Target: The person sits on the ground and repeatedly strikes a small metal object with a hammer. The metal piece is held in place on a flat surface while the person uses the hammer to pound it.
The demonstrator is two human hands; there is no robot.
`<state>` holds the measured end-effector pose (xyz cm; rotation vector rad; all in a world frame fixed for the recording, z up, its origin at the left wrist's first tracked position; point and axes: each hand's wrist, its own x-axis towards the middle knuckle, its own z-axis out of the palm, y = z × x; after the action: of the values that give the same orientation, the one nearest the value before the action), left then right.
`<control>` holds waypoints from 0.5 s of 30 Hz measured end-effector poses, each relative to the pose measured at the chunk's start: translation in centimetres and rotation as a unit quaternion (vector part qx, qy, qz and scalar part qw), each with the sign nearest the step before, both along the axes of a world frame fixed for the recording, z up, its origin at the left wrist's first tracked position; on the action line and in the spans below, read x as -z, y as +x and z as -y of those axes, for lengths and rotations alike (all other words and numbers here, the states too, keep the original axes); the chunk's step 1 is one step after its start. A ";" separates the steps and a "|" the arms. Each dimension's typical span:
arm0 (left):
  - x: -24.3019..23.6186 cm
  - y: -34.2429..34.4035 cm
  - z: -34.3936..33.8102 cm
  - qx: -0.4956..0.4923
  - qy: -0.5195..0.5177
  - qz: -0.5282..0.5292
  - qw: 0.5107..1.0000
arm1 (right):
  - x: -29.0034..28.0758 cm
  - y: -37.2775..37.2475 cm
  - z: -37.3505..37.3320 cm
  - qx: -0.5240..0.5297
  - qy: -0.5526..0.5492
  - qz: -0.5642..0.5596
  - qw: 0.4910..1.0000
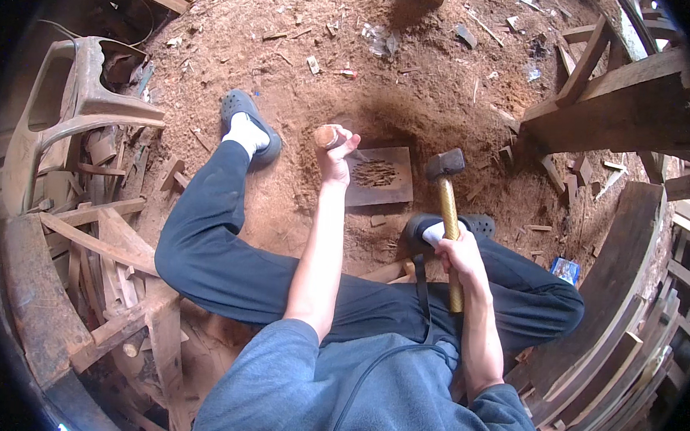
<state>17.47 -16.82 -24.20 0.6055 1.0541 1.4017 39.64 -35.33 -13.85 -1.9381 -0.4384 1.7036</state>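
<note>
My left hand is closed round a wooden-handled chisel, its round butt end facing up. Most of the handle is hidden by my fingers, and the blade barely shows beside the board. Just right of that hand, a flat square wooden board lies on the ground with a patch of rough cuts or chips at its middle. My right hand grips a hammer by its yellow handle. The dark metal head is raised, right of the board and apart from the chisel.
Reddish sawdust and wood scraps cover the ground. A plastic chair and a wooden frame stand at my left. Stacked planks and a heavy timber frame are at my right. My legs, in dark trousers, bend around the board.
</note>
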 end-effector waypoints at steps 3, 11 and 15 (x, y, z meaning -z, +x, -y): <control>0.2 0.4 0.3 0.032 0.025 -0.004 0.999 | -0.1 -0.1 0.0 -0.008 -0.012 0.013 1.000; 1.7 3.2 2.2 0.217 0.069 -0.158 0.961 | 0.0 0.0 -0.7 -0.015 -0.022 0.021 0.999; 2.1 3.8 2.6 0.254 0.136 -0.233 0.929 | -1.0 -0.2 -1.2 -0.017 0.020 0.035 0.999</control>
<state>21.31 -19.38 -26.27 1.3634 0.9708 0.9627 39.44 -34.12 -12.87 -1.9771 -0.5299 1.6404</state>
